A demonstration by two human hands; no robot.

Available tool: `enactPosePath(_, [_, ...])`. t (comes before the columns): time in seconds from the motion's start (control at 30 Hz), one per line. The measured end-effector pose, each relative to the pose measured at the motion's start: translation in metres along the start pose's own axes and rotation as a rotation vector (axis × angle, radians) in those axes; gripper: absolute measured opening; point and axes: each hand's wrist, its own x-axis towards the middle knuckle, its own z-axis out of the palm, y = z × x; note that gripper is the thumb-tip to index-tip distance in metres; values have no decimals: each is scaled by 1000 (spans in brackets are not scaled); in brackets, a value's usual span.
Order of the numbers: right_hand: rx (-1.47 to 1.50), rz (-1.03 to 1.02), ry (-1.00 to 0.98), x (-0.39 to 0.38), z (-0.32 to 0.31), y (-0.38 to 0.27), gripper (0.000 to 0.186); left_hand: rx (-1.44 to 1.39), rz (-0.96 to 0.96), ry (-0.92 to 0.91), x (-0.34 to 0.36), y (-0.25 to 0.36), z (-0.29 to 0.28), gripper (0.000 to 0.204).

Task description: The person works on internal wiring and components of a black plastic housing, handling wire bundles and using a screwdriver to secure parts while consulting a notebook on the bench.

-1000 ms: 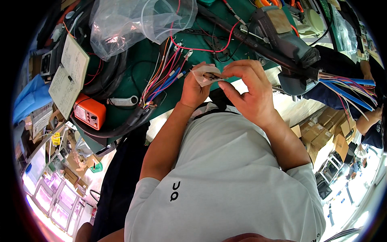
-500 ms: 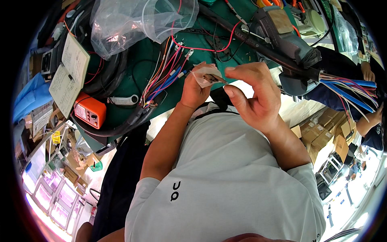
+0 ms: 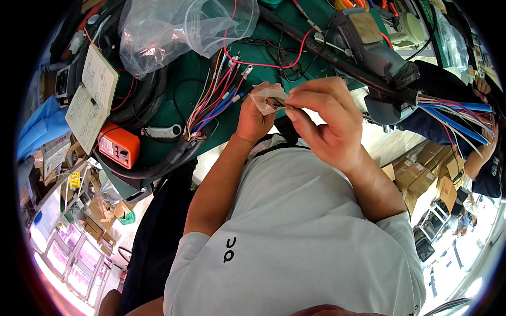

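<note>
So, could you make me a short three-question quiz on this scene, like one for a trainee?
1. Which of the person's hands has its thumb and forefinger at the right end of the small translucent plastic bag?

2. True or false: the bright orange boxy meter sits beside the open cream-paged notebook.

3. The thick black cable near that meter ends in:
A) a metal hook
B) a fan of thin multicoloured wires
C) a green plug

Key: 1. The right hand. 2. True. 3. B.

Slim gap over the worktop (image 3: pixel 182 66) between the left hand (image 3: pixel 255 113) and red lead (image 3: pixel 279 67), but the wire bundle (image 3: pixel 203 113) kinda crowds the left side.
</note>
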Motion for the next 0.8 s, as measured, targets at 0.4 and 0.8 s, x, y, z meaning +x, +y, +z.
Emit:
enactPosePath(0.4, [-88,124,-28,-30,1,17,28,-20,7,47,1,2,1,32])
enactPosePath(0.8, [-122,79,23,-30,16,15,28,-3,17,27,0,-1,2,32])
